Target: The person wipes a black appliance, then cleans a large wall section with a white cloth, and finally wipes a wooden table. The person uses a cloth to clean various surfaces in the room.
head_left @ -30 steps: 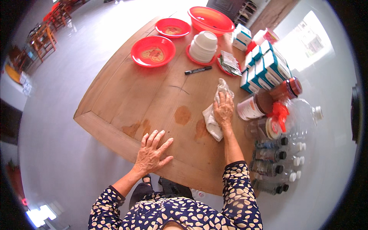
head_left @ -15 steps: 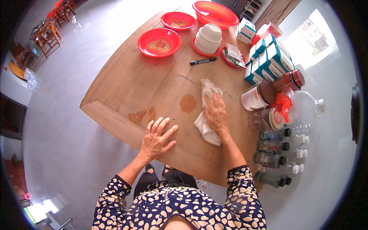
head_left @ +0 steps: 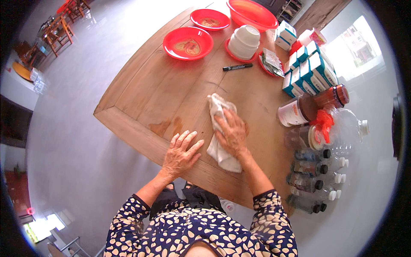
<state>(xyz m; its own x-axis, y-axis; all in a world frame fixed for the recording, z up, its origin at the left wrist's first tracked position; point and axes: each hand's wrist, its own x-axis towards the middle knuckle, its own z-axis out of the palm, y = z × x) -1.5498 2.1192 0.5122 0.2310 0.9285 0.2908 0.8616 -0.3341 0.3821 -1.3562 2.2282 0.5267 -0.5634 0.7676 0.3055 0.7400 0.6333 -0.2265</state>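
My right hand (head_left: 233,135) presses down on a crumpled white cloth (head_left: 223,156) and grips it against the wooden table (head_left: 141,92). The cloth sticks out beyond the fingertips and below the palm. Near the front edge, my left hand (head_left: 182,153) rests palm down on the tabletop, fingers spread and holding nothing. A brown wet-looking stain (head_left: 165,127) lies on the wood just beyond the left fingertips. Another brown patch is mostly covered by my right hand and the cloth.
Red plates (head_left: 187,43), a red basin (head_left: 252,15), stacked white bowls (head_left: 244,42) and a black marker (head_left: 237,67) occupy the far side. Along the right stand teal-and-white boxes (head_left: 314,68), jars (head_left: 295,111) and several plastic bottles (head_left: 306,179).
My right hand has slid the cloth to the left, over the round brown patch. My left hand stays at the table edge. The whole view has shifted slightly.
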